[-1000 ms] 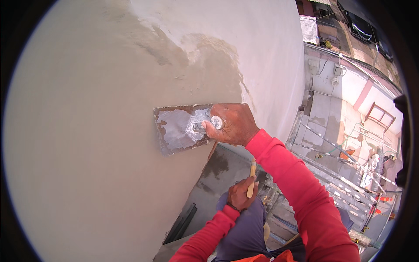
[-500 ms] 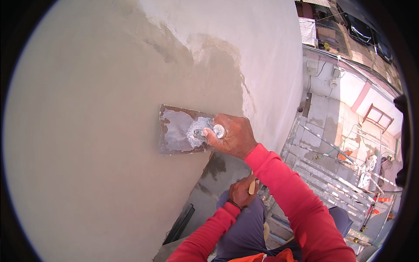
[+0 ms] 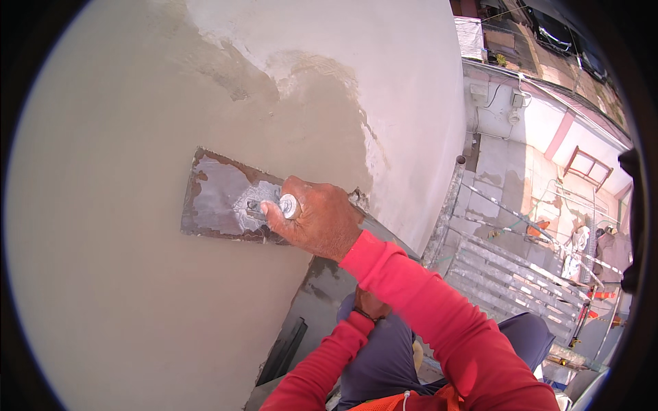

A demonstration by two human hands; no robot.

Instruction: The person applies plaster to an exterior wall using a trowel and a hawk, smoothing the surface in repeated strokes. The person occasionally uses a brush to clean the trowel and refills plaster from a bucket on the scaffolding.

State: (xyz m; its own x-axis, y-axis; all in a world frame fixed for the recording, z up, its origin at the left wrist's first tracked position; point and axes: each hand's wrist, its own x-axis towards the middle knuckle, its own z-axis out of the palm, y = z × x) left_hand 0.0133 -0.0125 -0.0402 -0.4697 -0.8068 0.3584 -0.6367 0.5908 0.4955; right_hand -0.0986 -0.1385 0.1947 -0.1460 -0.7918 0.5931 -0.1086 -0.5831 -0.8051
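My right hand (image 3: pixel 319 219) is closed round the handle of a rectangular steel trowel (image 3: pixel 216 195), whose rust-patched blade lies against the wet grey plaster (image 3: pixel 123 288) on the big wall. Paler plaster (image 3: pixel 397 75) lies up and to the right of it, with a ragged border between. My left hand (image 3: pixel 367 303) is low in the middle, near my knee, largely hidden behind my right sleeve, so its fingers and what they hold cannot be seen.
At the right, metal scaffolding (image 3: pixel 514 288) stands beside a sunlit paved yard with a wooden frame (image 3: pixel 587 168) and a white wall (image 3: pixel 541 116) with wires. A metal pole (image 3: pixel 444 219) rises near the wall's edge. Grey ledge (image 3: pixel 315 301) below the wall.
My right hand and the trowel have moved left along the plaster. My left hand, which held a thin yellow-handled tool earlier, is now mostly covered by my right arm.
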